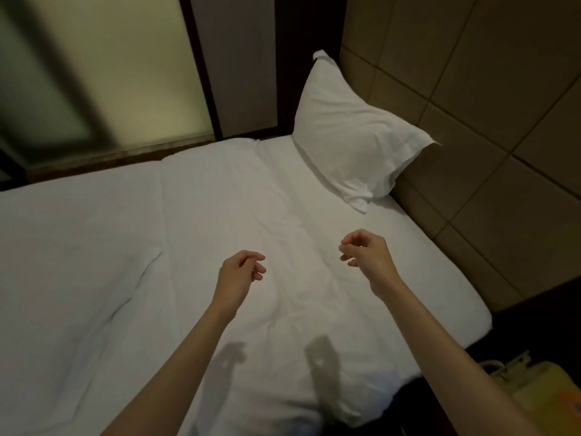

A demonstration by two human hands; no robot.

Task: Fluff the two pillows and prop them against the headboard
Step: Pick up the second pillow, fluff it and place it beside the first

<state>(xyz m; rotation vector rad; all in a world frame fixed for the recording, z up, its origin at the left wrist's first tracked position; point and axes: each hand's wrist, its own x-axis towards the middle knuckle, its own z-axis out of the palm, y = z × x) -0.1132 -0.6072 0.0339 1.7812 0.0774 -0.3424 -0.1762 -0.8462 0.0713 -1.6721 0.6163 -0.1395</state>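
Note:
One white pillow (349,130) leans upright against the brown padded headboard (490,127) at the far right corner of the bed. A second pillow is not in view. My left hand (240,276) hovers over the white sheet (132,265) with its fingers loosely curled and nothing in it. My right hand (366,253) hovers a little further right and closer to the pillow, fingers also loosely curled and empty. Both hands are well short of the pillow and cast shadows on the sheet below.
A frosted glass panel (103,77) with a dark frame runs along the bed's far side. A dark bedside surface (540,313) sits at the right, with a yellowish object (540,391) at the lower right corner.

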